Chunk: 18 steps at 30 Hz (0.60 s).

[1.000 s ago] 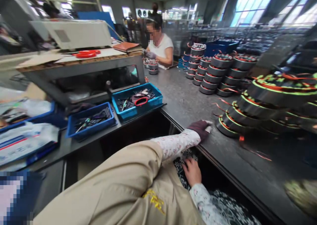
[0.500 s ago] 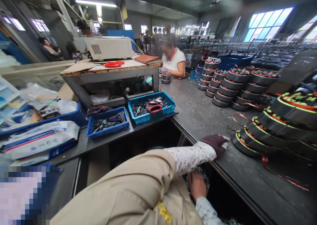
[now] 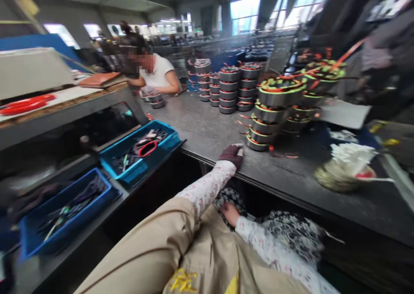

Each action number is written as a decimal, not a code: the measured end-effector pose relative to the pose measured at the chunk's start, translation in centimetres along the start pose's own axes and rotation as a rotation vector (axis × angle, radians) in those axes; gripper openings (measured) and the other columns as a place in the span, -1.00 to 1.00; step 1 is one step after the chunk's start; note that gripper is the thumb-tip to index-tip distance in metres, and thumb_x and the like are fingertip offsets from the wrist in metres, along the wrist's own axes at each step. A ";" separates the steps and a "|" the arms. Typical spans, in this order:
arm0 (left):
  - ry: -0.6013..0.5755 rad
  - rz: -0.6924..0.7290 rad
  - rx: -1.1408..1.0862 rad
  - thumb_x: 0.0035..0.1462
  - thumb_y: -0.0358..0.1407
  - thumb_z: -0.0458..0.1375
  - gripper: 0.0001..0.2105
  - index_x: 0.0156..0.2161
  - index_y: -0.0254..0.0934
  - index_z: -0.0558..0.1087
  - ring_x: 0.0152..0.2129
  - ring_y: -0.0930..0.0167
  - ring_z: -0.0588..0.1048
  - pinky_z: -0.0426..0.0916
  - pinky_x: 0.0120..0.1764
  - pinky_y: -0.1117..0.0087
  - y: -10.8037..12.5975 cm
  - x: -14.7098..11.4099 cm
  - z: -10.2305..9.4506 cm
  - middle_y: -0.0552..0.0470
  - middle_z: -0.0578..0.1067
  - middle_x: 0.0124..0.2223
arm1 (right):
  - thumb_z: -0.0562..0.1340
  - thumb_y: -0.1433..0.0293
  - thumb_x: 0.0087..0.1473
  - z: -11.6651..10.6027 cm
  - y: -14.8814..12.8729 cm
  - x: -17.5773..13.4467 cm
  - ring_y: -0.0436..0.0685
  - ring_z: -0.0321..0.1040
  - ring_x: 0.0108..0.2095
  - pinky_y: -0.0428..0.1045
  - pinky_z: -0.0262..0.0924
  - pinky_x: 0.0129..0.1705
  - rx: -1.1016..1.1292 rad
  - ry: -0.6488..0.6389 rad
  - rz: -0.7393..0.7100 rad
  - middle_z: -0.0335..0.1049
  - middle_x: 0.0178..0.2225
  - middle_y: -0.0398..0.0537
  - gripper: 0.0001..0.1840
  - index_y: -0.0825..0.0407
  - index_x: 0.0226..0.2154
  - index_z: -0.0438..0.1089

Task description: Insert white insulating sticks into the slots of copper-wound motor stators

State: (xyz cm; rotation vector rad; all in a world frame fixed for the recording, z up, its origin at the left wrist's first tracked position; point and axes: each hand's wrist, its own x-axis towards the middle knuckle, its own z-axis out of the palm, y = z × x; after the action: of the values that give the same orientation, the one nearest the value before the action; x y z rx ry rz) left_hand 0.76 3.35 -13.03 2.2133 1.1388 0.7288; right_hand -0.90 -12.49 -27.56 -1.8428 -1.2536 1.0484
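Observation:
My left hand (image 3: 231,154), in a dark maroon glove with pale fingertips, lies on the near edge of the dark worktable (image 3: 200,126). Its fingers reach forward over the surface, and nothing shows in them. Just beyond stands a stack of black ring-shaped coil units (image 3: 264,126) with yellow-green edging and loose orange wires; the hand is apart from it. Lower down, my bare right hand (image 3: 230,214) rests at my lap against black-and-white patterned cloth (image 3: 231,195). Its fingers are mostly hidden, so their grip is unclear.
More coil stacks (image 3: 229,89) stand farther back. A person in white (image 3: 161,74) works across the table. Left are a light-blue bin (image 3: 106,158) and a blue bin (image 3: 108,189) of small dark parts. A round container of white pieces (image 3: 336,177) sits right.
My view has swung to the right, bringing the round container and more of the table's right side into sight. Both hands keep about the same places, the left on the table edge.

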 end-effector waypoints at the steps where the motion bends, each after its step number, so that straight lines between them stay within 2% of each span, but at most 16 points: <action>1: 0.012 0.007 0.006 0.39 -0.31 0.09 -0.64 0.23 -0.23 0.48 0.24 0.28 0.49 0.34 0.36 0.20 -0.1 0.1 0.1 -0.11 0.55 0.22 | 0.34 0.07 0.26 -0.2 -0.5 -0.3 -0.05 0.31 -0.53 -0.06 0.35 -0.38 0.047 0.019 0.000 0.37 -0.53 -0.22 -0.58 0.09 -0.39 0.44; 3: 0.049 0.033 0.022 0.38 -0.32 0.10 -0.64 0.23 -0.25 0.46 0.19 0.27 0.53 0.40 0.32 0.18 -0.3 -0.1 0.3 -0.13 0.57 0.19 | 0.43 0.13 0.10 -1.2 -1.6 -1.0 -0.01 0.30 -0.54 -0.03 0.34 -0.38 0.146 0.076 -0.046 0.36 -0.58 -0.20 -0.61 0.05 -0.51 0.43; 5: 0.104 0.081 0.045 0.34 -0.34 0.14 -0.60 0.25 -0.31 0.42 0.18 0.23 0.53 0.41 0.30 0.13 -0.1 -0.3 0.0 -0.20 0.55 0.21 | 0.43 0.14 0.00 -2.9 -2.4 -1.7 0.05 0.34 -0.49 0.02 0.37 -0.33 0.254 0.182 -0.125 0.44 -0.53 -0.12 -0.67 0.01 -0.54 0.45; 8: 0.192 0.225 0.082 0.24 -0.33 0.24 -0.52 0.25 -0.36 0.37 0.30 0.13 0.42 0.24 0.42 0.02 1.8 0.5 -1.4 -0.29 0.46 0.29 | 0.31 0.00 0.03 -7.4 -2.9 -1.2 0.12 0.40 -0.35 0.07 0.41 -0.23 0.414 0.432 -0.203 0.52 -0.35 -0.03 -0.62 -0.02 -0.37 0.51; 11: 0.238 0.438 0.094 0.23 -0.16 0.30 -0.43 0.27 -0.28 0.33 0.44 0.19 0.20 -0.02 0.53 0.06 6.5 3.5 -3.8 -0.19 0.36 0.39 | 0.25 -0.14 0.01 -13.4 -2.8 1.6 0.11 0.36 -0.32 0.05 0.39 -0.30 0.531 0.674 -0.192 0.48 -0.18 0.05 -0.35 0.02 -0.06 0.45; 13: 0.246 0.566 0.094 0.30 -0.02 0.23 -0.36 0.36 -0.23 0.22 0.50 0.28 0.06 -0.10 0.55 0.13 10.8 6.4 -5.5 -0.10 0.23 0.47 | 0.25 -0.19 -0.02 -17.2 -2.9 4.1 0.09 0.32 -0.34 0.02 0.34 -0.38 0.554 0.756 -0.187 0.44 -0.07 0.08 -0.19 0.02 0.09 0.37; 14: 0.263 0.616 0.095 0.34 0.00 0.18 -0.36 0.38 -0.25 0.19 0.51 0.27 0.04 -0.12 0.54 0.10 13.1 7.9 -6.2 -0.10 0.21 0.48 | 0.22 -0.22 0.00 -18.7 -3.1 5.3 0.08 0.30 -0.35 0.01 0.31 -0.41 0.546 0.769 -0.198 0.43 -0.05 0.09 -0.17 0.02 0.11 0.36; 15: 0.252 0.659 0.141 0.36 0.02 0.16 -0.37 0.37 -0.30 0.21 0.49 0.19 0.08 -0.09 0.52 0.01 15.2 9.3 -6.8 -0.15 0.25 0.45 | 0.16 -0.24 0.04 -20.0 -3.4 6.3 0.08 0.29 -0.36 0.00 0.28 -0.42 0.527 0.763 -0.217 0.44 -0.06 0.09 -0.19 0.02 0.09 0.38; 16: 0.226 0.631 0.201 0.37 0.03 0.16 -0.39 0.32 -0.35 0.27 0.45 0.11 0.18 -0.03 0.49 -0.09 17.0 10.5 -7.3 -0.20 0.34 0.37 | 0.09 -0.26 0.08 -20.9 -3.7 7.0 0.08 0.28 -0.37 0.00 0.26 -0.43 0.497 0.739 -0.245 0.46 -0.11 0.08 -0.21 0.02 0.01 0.43; 18: 0.128 0.530 0.337 0.37 0.07 0.16 -0.43 0.18 -0.44 0.40 0.30 0.03 0.40 0.15 0.39 -0.20 19.8 12.3 -7.8 -0.20 0.52 0.14 | -0.03 -0.31 0.13 -21.8 -4.2 7.6 0.09 0.28 -0.40 0.01 0.25 -0.40 0.408 0.667 -0.309 0.46 -0.30 0.02 -0.23 0.01 -0.29 0.47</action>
State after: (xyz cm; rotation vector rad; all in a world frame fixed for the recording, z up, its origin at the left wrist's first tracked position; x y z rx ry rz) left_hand 12.48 5.58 8.46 2.8406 0.7701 0.9558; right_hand 18.39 -5.78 -15.89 -1.4400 -0.8081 0.4141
